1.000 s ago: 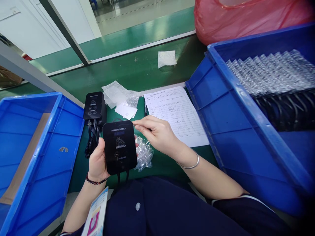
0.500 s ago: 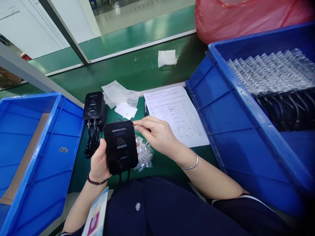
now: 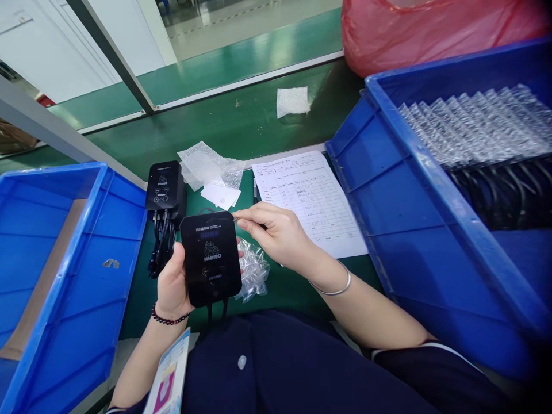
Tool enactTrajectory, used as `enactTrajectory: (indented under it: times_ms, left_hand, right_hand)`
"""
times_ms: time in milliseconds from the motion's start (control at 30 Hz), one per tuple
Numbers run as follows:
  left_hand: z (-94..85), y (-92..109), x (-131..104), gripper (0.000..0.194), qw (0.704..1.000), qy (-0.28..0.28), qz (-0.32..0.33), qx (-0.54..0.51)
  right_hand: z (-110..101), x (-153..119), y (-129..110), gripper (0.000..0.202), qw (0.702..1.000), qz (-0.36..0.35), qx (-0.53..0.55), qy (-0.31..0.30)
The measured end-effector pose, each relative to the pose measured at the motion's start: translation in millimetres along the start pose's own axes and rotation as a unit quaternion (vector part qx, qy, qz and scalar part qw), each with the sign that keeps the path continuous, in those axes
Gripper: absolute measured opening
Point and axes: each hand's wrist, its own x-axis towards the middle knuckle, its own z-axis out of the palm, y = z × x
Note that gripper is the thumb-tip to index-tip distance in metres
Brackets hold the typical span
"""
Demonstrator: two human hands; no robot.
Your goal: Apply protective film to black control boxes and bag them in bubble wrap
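Observation:
My left hand (image 3: 172,282) is wrapped round a black controller box (image 3: 211,259) marked RHINO, with its glossy face towards me and cables hanging from its lower edge. At the box's upper right corner, thumb and forefinger of my right hand (image 3: 276,233) are pinched together. Whatever lies between those fingertips is too small to make out. Behind my left hand stands a second black controller box (image 3: 163,187), its bundled black cables (image 3: 161,244) lying below it. Clear plastic bags (image 3: 253,273) lie heaped on the green bench beneath the held box.
Blue crates flank me: the left crate (image 3: 101,259) holds cardboard, the right crate (image 3: 366,190) bubble-wrapped items (image 3: 478,123) with black cables. Ahead lie bubble wrap (image 3: 211,164), white cards (image 3: 221,195), a printed form (image 3: 306,201) and a pen (image 3: 255,190). A red plastic bag (image 3: 431,34) rests behind.
Both hands and the held box have barely shifted. The right fingertips stay pinched at the box's upper right corner.

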Motion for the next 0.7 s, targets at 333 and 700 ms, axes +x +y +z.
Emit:
enactTrajectory:
  times_ms: [333,700]
  left_hand:
    - [-1.3,-2,1,0.063,1.000,0.003,0.009,0.014]
    - [-8.9,-13,7,0.050,0.996,0.066,0.053,0.007]
  right_hand:
    - [2,-1,0,0.017,1.000,0.014,-0.004,-0.004]
    - [8,-5,-7,0.030,0.995,0.049,0.083,-0.015]
